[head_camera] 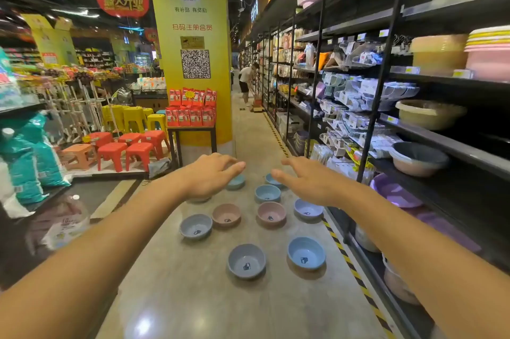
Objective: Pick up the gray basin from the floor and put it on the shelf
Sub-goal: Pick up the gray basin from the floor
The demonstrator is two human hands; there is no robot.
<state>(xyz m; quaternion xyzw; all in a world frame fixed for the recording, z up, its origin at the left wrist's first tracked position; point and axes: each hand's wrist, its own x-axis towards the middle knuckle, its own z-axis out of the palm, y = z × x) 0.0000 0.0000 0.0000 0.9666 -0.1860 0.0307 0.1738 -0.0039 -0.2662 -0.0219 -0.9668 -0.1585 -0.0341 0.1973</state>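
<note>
Several small basins lie on the shop floor in front of me. The nearest gray basin (246, 261) sits at the front, and a second gray one (195, 226) lies further left. Blue basins (306, 253) and pink basins (271, 214) are spread around them. My left hand (214, 174) and my right hand (306, 177) are stretched out above the far basins, palms down, fingers apart, holding nothing. The black shelf (452, 145) runs along the right and holds larger basins, among them a dark gray one (418, 158).
A yellow pillar (190, 43) with a small table of red packets stands ahead on the left. Red and yellow stools (129, 142) crowd the left side. A yellow-black stripe (345, 253) marks the floor along the shelf. A person (246, 82) bends far down the aisle.
</note>
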